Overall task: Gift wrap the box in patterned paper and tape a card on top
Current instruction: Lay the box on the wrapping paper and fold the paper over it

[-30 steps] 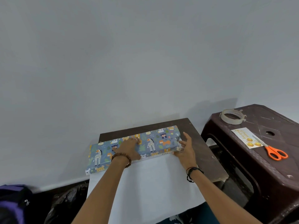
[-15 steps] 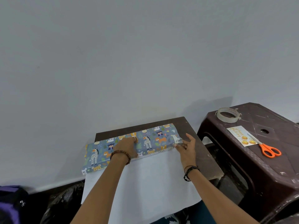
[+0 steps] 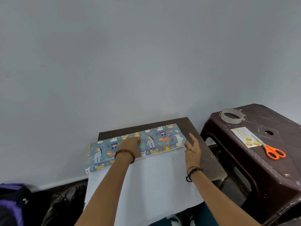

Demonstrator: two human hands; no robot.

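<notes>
A blue animal-patterned paper (image 3: 156, 141) is folded over the box along the far side of a small dark table (image 3: 202, 154); the box itself is hidden. The paper's white underside (image 3: 156, 181) spreads toward me and hangs over the near edge. My left hand (image 3: 130, 146) presses flat on the middle of the folded paper. My right hand (image 3: 192, 148) is at the fold's right end, fingers spread and straight, lower fingers touching the paper's edge. A small card (image 3: 244, 137) with yellow marks lies on the stool to the right.
A dark brown plastic stool (image 3: 268, 170) stands to the right, carrying a clear tape roll (image 3: 231, 116) and orange-handled scissors (image 3: 273, 152) beside the card. A grey wall rises right behind the table. Dark bags (image 3: 14, 204) lie on the floor at lower left.
My right hand slid from cupping the fold's right end to touching it with spread fingers, lifting partly off. My left hand stays pressed on the paper. The view shifted slightly.
</notes>
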